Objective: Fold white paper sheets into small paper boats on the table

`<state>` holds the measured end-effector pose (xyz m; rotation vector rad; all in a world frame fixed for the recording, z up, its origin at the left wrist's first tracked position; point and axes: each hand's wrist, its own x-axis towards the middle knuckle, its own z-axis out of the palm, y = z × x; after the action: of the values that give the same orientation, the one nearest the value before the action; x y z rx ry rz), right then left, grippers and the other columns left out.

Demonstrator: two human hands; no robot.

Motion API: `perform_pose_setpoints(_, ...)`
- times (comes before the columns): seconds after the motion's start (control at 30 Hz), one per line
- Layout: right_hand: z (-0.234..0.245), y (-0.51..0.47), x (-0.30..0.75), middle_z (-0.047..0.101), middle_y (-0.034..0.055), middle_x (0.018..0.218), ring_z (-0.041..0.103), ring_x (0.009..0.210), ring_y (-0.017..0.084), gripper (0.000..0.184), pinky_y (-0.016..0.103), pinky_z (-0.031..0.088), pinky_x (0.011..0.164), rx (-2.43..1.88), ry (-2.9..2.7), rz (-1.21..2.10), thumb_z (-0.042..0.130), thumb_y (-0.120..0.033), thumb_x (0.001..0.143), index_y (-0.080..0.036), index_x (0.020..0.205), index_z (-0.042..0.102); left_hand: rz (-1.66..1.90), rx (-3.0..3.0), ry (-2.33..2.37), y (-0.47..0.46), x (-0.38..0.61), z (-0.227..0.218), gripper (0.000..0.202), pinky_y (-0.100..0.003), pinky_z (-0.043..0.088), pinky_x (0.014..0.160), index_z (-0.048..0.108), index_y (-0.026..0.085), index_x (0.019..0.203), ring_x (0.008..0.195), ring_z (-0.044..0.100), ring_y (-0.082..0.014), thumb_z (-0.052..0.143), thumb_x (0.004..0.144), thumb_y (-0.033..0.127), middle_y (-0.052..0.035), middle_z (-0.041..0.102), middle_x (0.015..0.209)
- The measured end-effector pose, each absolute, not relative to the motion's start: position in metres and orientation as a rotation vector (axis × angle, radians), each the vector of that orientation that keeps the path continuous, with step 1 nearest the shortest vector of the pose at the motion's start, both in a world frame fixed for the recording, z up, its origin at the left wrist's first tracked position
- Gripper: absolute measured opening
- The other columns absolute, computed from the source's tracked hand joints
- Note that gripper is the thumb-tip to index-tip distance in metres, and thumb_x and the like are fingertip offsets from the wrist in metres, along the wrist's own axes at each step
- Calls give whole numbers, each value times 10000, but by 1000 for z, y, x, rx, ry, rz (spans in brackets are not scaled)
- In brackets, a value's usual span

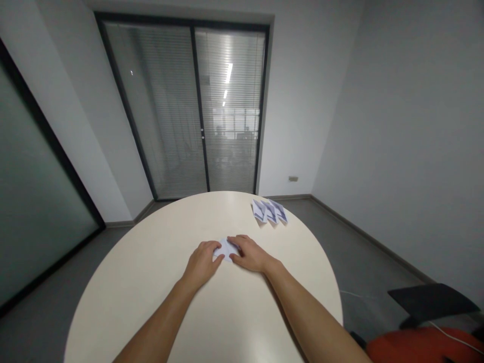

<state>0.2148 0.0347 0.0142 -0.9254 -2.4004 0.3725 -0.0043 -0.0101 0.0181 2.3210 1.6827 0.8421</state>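
Observation:
A small piece of white folded paper (226, 249) lies near the middle of the round table, between my two hands. My left hand (204, 259) grips its left edge with thumb and fingers. On the other side, my right hand (250, 253) has its thumb and fingers closed about the right edge. Parts of the paper are hidden under the fingers, so its full shape cannot be made out. Farther off to the right, several folded paper pieces (269, 212) of white and bluish colour sit in an overlapping row.
The cream round table (151, 282) fills the lower middle, its edge curving off on both sides. At the lower right stands a chair with a red seat (412, 347) and a black back (434, 301). Beyond the table is a glass door with blinds (230, 161).

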Motion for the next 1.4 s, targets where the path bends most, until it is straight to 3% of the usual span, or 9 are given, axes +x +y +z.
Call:
perform_pose_setpoints(0.2,10,35,216,609,172,1380,613,1172,294,657,440,466,1028,-935,-2317,507,701,-310,840,-159,1451,515,874,2260,1692,-4,-6,9,347,-399,458,1043,638,172,1225,1170,599,-271,653,890,263,-105,694,1225)
perform_pose_setpoints(0.4,16,34,213,567,143,1426,570,1263,284,696,447,436,1104,-840,-2209,588,737,-198,778,-200,1439,520,998,2160,1696,2,-8,-2,526,-389,495,973,559,164,1347,1098,635,-252,700,848,255,-118,698,1180)
perform_pose_setpoints(0.63,32,26,208,545,113,1426,527,1312,242,659,420,409,1144,-737,-2177,507,642,-97,816,-231,1446,501,1177,2154,1683,2,-6,8,406,-345,507,899,605,188,1257,981,668,-207,671,856,206,-62,711,1067)
perform_pose_setpoints(0.77,34,26,208,639,103,1309,606,1194,230,522,400,481,1041,-785,-2175,428,580,-106,894,-229,1400,547,1177,2214,1654,-4,-2,20,182,-327,505,820,649,199,1093,892,666,-198,559,946,258,-45,703,996)
perform_pose_setpoints(0.93,36,27,207,735,76,1130,669,1033,229,261,389,506,933,-854,-2180,332,564,-211,979,-230,1219,665,1179,2379,1586,-11,2,31,208,-311,488,785,658,220,994,867,651,-195,469,1007,307,-34,691,940)
perform_pose_setpoints(1.13,41,25,206,750,70,1081,671,1009,218,187,380,497,919,-778,-2169,209,569,-237,994,-227,1142,683,1157,2541,1585,-12,3,34,176,-323,488,800,676,215,940,885,650,-207,515,994,259,-34,711,931)
perform_pose_setpoints(1.4,40,27,208,745,61,997,660,977,213,125,370,497,889,-724,-2155,169,599,-257,986,-232,1053,702,1240,2504,1570,-12,3,34,143,-320,505,829,689,233,1000,928,673,-201,552,988,272,-20,743,980)
